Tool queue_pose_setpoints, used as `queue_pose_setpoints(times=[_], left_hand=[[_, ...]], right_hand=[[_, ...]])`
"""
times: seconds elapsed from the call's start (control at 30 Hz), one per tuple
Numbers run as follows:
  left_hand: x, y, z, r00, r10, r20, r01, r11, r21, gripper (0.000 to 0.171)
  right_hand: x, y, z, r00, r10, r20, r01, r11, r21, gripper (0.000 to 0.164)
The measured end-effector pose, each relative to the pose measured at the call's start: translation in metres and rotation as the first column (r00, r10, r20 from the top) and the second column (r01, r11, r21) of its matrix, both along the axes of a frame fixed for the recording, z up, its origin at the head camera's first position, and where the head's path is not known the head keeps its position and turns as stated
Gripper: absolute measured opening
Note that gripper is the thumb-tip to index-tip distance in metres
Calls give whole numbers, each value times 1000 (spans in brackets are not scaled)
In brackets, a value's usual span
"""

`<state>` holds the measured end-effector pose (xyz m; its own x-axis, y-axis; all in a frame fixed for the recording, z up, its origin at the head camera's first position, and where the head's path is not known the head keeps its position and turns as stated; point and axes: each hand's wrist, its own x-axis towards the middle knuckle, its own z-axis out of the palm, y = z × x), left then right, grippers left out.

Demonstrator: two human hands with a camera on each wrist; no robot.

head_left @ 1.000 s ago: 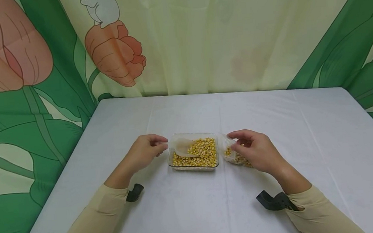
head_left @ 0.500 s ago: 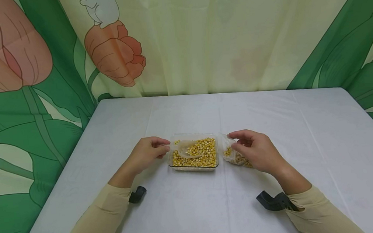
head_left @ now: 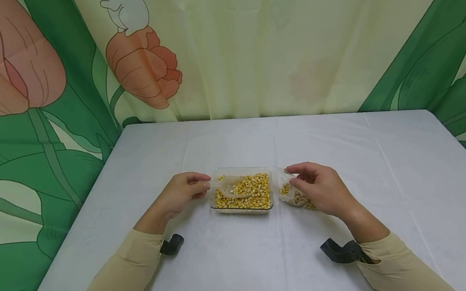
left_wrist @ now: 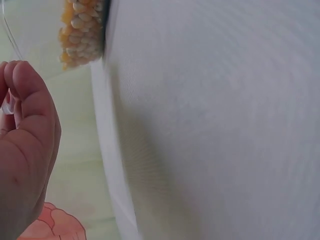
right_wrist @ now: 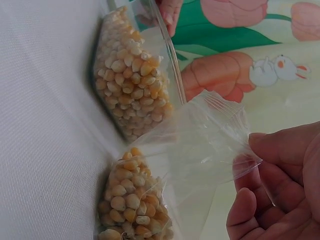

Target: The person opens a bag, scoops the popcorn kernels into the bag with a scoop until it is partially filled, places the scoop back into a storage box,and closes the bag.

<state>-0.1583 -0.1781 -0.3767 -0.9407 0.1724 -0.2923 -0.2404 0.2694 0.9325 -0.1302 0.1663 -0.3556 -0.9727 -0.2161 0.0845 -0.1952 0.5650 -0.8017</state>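
A clear rectangular container [head_left: 243,212] filled with yellow corn kernels [head_left: 257,187] stands mid-table. In it lies a translucent scoop [head_left: 229,186], its bowl partly sunk among the kernels and its handle towards the left. My left hand [head_left: 183,192] pinches that handle just outside the container's left rim; in the left wrist view a whitish bit of it shows between the fingers. To the right, a clear zip bag [right_wrist: 200,135] with corn kernels at its bottom rests on the table. My right hand [head_left: 321,186] pinches the bag's top edge between thumb and fingers, keeping it raised.
A white cloth covers the table [head_left: 243,264]. Bag and container stand close side by side. Behind the table's far edge hangs a curtain [head_left: 249,47] printed with flowers, leaves and a rabbit.
My left hand has shifted slightly right and down, and the scoop's bowl has moved right and lower into the kernels. My right hand and the bag have stayed in place.
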Motion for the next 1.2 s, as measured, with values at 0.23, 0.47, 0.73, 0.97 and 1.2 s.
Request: queue_pose_setpoints(times=[0.23,0.47,0.73,0.97,1.2], left_hand=[[1,-3,-1,1000,-1,-1,1,999,47,30],[3,-3,2,999,29,18,-30,997,75,29],[2,-7,6,1000,22,-5,-21,995,101,32],[3,-9,11,999,34,-12,-33,994,105,33],[5,-12,14,999,39,-20,-37,992,117,35]], right_hand=[[0,0,0,1000,-3,-4,3,1000,2,27],[0,0,-1,1000,0,-5,0,1000,0,27],[0,0,-1,1000,-10,-6,10,1000,0,27],[0,0,-2,1000,-9,-8,9,1000,1,27],[0,0,-1,1000,-8,-9,8,1000,1,28]])
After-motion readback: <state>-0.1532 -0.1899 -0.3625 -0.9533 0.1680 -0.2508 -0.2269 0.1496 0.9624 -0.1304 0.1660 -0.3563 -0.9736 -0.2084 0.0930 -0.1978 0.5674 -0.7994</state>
